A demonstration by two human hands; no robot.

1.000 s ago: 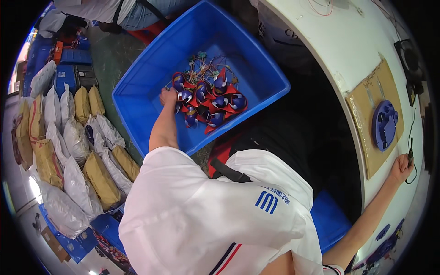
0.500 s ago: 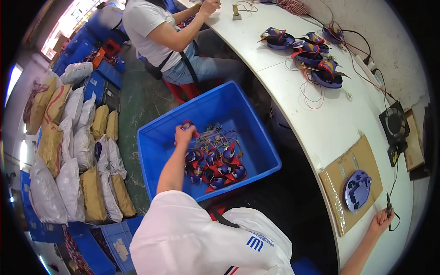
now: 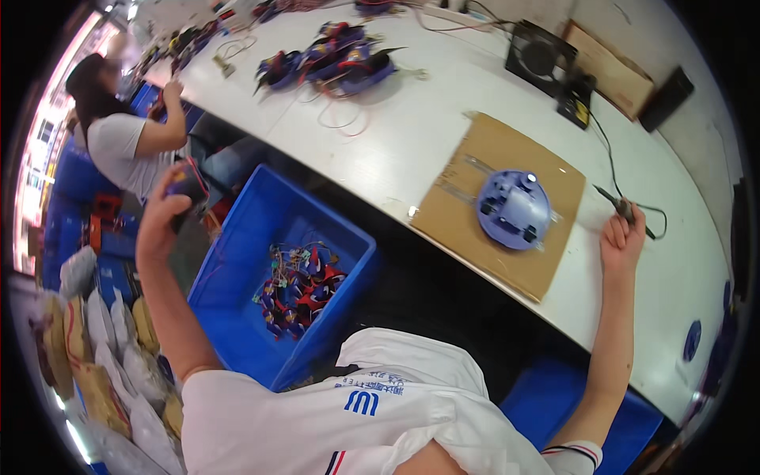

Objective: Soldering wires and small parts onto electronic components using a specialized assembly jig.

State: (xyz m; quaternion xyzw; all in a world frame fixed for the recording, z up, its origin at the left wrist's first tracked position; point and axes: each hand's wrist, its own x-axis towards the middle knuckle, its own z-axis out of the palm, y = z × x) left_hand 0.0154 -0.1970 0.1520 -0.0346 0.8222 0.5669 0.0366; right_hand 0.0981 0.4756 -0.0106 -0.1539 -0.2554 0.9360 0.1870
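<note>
My left hand point(image 3: 162, 207) is raised over the far left edge of the blue bin, its fingers closed round a dark rounded toy part with a red edge point(image 3: 191, 184), slightly blurred. In the bin lie several purple and red toy parts with wires point(image 3: 294, 294). On the right, my right hand point(image 3: 623, 241) grips a soldering iron point(image 3: 617, 204), whose dark tip points up and left above the white table. Between the hands, a purple oval plastic shell point(image 3: 514, 214) with small black parts rests on a cardboard sheet point(image 3: 443, 214).
The blue bin point(image 3: 229, 348) stands left of the white table point(image 3: 396, 158). Several purple and red assemblies with wires point(image 3: 340, 67) are on the table, and a black fan point(image 3: 541, 55) stands at the back. A co-worker point(image 3: 127, 131) sits at the far left. Filled sacks point(image 3: 103, 380) lie lower left.
My left hand has lifted the toy part up out of the bin. The right hand still holds the soldering iron, now raised from the tabletop. My view has swung to the right.
</note>
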